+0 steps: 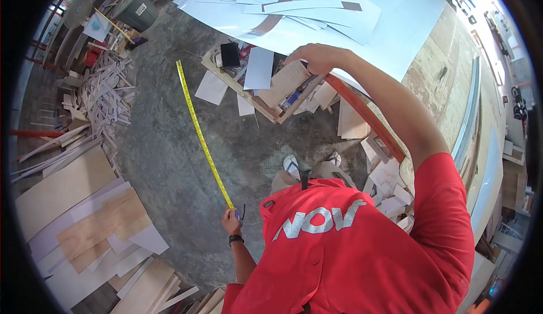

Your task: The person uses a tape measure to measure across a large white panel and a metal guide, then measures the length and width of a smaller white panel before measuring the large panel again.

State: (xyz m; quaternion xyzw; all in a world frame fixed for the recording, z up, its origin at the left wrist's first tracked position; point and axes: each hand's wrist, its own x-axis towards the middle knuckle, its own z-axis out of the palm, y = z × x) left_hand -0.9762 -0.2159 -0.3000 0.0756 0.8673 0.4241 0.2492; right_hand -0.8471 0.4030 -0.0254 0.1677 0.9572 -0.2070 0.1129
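Note:
My left hand, with a dark band at the wrist, is closed round a tape measure low on the left of my body. Its yellow blade runs out, slightly bowed, over the concrete floor, with the free end far ahead. My right hand reaches forward to the edge of the work table, fingers bent down over the top of a small wooden board. This board lies tilted over a wooden crate of odds and ends, beside a white panel. My right fingertips are partly hidden.
White sheet with cut strips covers the table ahead; an orange beam runs along its side. Wood scraps and stacked boards lie left. Offcuts lie right. A bin stands far left.

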